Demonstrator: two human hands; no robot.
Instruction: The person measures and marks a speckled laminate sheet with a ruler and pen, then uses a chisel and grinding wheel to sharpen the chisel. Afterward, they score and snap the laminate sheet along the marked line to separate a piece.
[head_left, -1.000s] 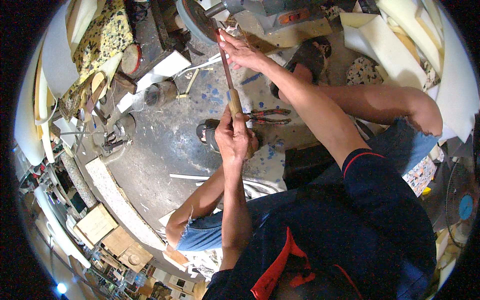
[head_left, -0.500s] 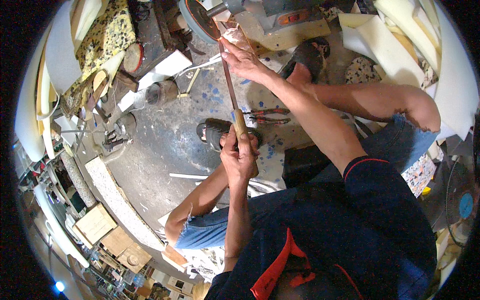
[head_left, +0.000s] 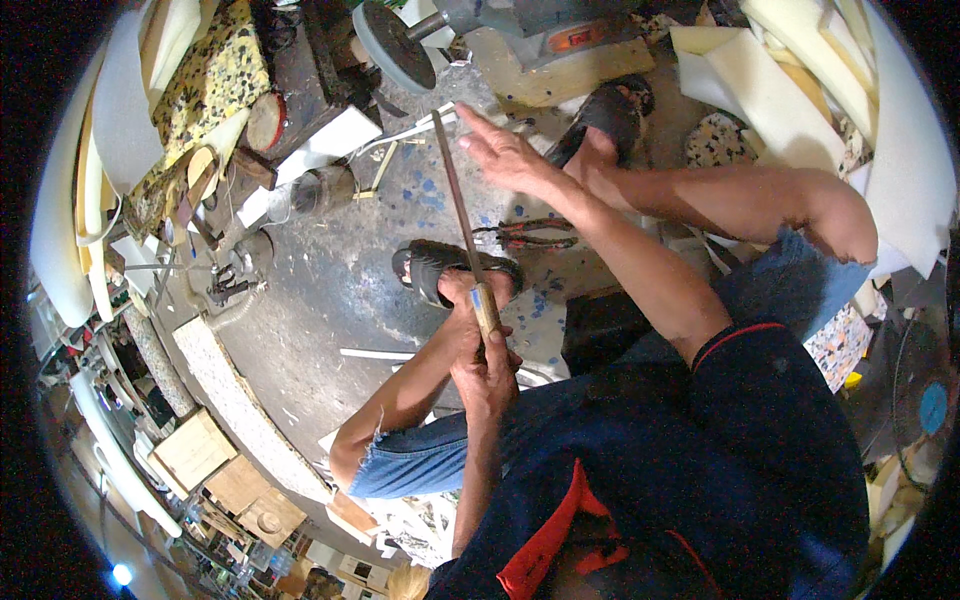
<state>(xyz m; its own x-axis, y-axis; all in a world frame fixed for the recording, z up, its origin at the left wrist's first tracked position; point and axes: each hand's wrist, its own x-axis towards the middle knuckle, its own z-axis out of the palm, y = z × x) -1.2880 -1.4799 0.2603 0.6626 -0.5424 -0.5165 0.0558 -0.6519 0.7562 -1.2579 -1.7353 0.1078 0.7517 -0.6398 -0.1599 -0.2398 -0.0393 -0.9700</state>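
Nearest, the left hand (head_left: 487,383) was wrapped around the wooden handle (head_left: 484,308), seemingly the safest hold. The long, narrow blade (head_left: 457,190), probably stiff, fairly light and perhaps sharp, slanted away above the floor (head_left: 320,265). Beyond, the right hand (head_left: 512,160) reached out flat, grasping nothing, beside its tip, short of the grinding wheel (head_left: 397,50).

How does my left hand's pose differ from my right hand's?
Your left hand is closed around the wooden handle; your right hand is open and outstretched. The left hand is lower in the view, while the right hand is higher, near the far end of the long thin blade. Both hands are bare.
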